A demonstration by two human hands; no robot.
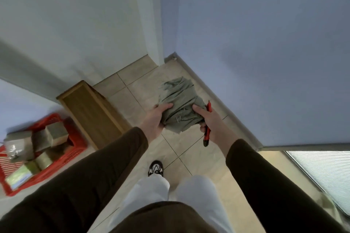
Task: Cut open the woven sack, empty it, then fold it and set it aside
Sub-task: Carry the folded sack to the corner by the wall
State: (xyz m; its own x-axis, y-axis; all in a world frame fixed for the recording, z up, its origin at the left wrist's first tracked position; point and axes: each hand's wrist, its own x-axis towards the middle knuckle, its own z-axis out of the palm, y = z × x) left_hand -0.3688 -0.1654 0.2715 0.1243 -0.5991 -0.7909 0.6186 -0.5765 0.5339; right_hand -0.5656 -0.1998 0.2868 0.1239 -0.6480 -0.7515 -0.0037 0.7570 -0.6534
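Head view, looking down over both outstretched arms in dark brown sleeves (pixel 98 172). Held up in the air between the two hands, above the tiled floor (pixel 191 149): the woven sack (pixel 180 100), grey-green, crumpled and bunched into a loose bundle, far end drooping away toward the wall corner. Left hand (pixel 156 117) gripping the sack's left side, thumb on top, fingers (pixel 166 105) curled over the cloth. Right hand (pixel 210 125) pinching the sack's right edge with thumb and forefinger while the remaining fingers clamp a red-handled cutter (pixel 206 126) against the palm, handle running down past the wrist. A small metal clip or staple showing on the near face of the sack; too small to tell which.

Down left on the floor: a red plastic crate (pixel 75 149) holding several taped, wrapped parcels (pixel 20 147), blurred. Just beside the crate, a wooden box (pixel 92 111) lying against the pale wall (pixel 75 24). Below the arms: white trousers (pixel 151 195) and one dark-and-white shoe (pixel 155 168) on the tiles. At far right, low down, a ribbed blind (pixel 325 168) under the blue-grey panel (pixel 265 43).
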